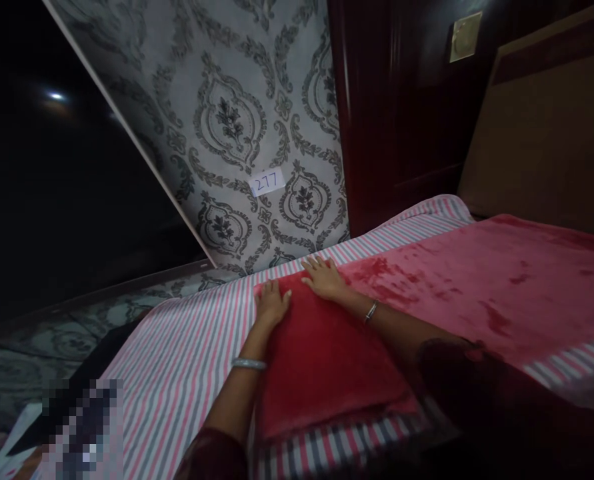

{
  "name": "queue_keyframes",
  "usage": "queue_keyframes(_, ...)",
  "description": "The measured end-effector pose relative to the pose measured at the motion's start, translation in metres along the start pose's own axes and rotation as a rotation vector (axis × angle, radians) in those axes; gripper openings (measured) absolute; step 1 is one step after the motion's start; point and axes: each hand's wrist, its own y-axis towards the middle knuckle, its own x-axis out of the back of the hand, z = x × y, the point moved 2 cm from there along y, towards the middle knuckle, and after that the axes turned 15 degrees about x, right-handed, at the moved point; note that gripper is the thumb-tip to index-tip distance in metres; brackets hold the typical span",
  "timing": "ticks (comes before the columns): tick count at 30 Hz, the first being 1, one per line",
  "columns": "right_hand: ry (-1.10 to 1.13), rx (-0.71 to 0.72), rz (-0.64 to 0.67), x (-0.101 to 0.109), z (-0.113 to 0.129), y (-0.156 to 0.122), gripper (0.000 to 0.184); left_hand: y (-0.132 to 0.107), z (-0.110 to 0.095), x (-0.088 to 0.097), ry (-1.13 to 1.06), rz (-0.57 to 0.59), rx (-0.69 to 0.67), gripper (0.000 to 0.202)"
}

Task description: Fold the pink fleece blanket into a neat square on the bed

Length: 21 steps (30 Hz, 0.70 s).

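A plush red blanket (pixel 321 360) lies on a striped sheet (pixel 177 360), its near part a darker red with layered edges, as if folded over. My left hand (pixel 273 301) rests flat on its far left corner, fingers stretched out. Close by on the right, my right hand (pixel 325 279) presses on the far edge with its fingers spread. Neither hand grips anything. To the right, a paler pink stretch of the same plush fabric (pixel 477 280) spreads out with darker brushed patches.
Patterned wallpaper (pixel 231 127) with a paper label (pixel 267 181) reading 277 rises behind the sheet. A large dark screen (pixel 77 167) stands at left. A dark red glossy panel (pixel 391 113) and a brown board (pixel 551 133) are at right. Part of the lower left is pixelated.
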Motion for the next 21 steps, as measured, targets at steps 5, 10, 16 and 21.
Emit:
queue_keyframes(5,-0.055,-0.113,0.099,-0.034,-0.028,-0.015,0.058,-0.004,0.005,-0.042,0.135,-0.043,0.046,0.066)
queue_keyframes(10,-0.049,-0.108,0.099,-0.047,-0.043,-0.017,0.062,-0.002,0.012,-0.054,0.136,-0.035,0.041,0.068)
queue_keyframes(16,-0.064,-0.102,0.104,-0.049,-0.044,-0.016,0.062,0.001,0.011,-0.052,0.121,0.004,0.046,0.071)
queue_keyframes(21,-0.043,-0.115,0.111,-0.046,-0.043,-0.017,0.063,-0.002,0.01,-0.052,0.081,0.01,0.044,0.071)
